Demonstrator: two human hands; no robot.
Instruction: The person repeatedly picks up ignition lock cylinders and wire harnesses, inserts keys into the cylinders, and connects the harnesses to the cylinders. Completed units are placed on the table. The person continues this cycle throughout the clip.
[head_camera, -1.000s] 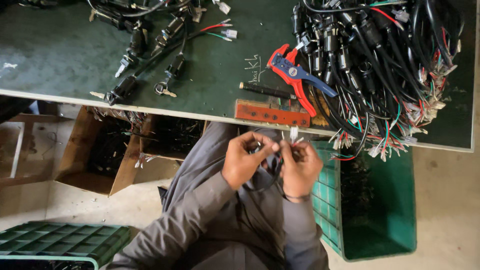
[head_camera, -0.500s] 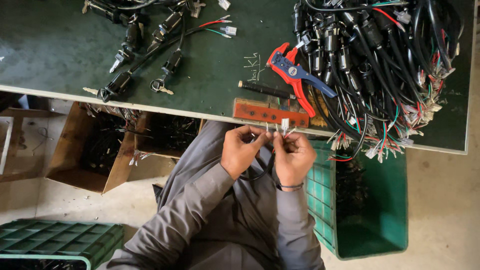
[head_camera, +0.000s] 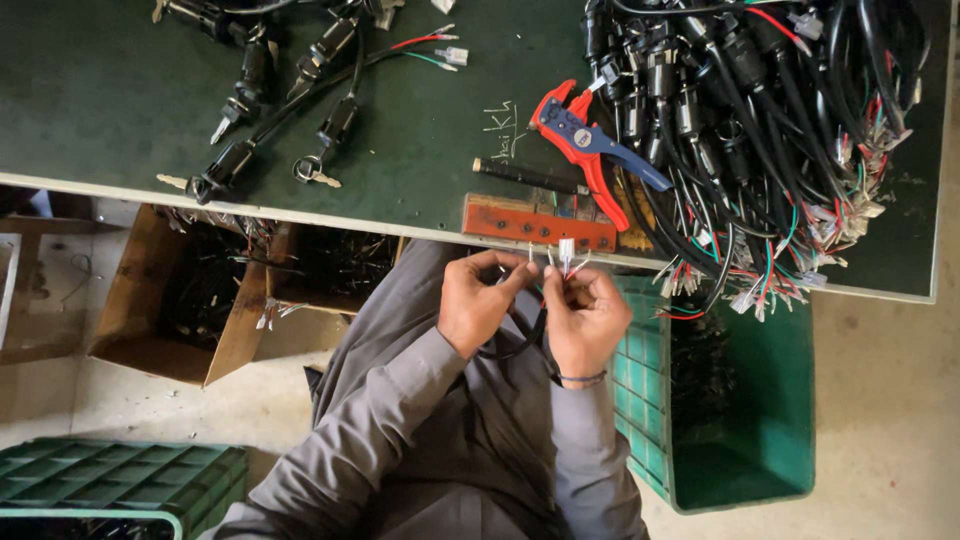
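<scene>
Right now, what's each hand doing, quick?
Left hand: closed, pinching the wires of a black cable.
Right hand: closed, holding the white connector.

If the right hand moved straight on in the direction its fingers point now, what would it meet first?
The right hand points up toward the table edge while pinching a small white connector. Straight on, it would probably first meet the red-orange block at the edge of the green table, although depth is unclear from above.

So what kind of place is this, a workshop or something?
Most likely a small wiring assembly workshop. A big pile of black cable harnesses covers the green workbench, a red and blue wire stripper lies beside it, and both hands work a small white connector.
</scene>
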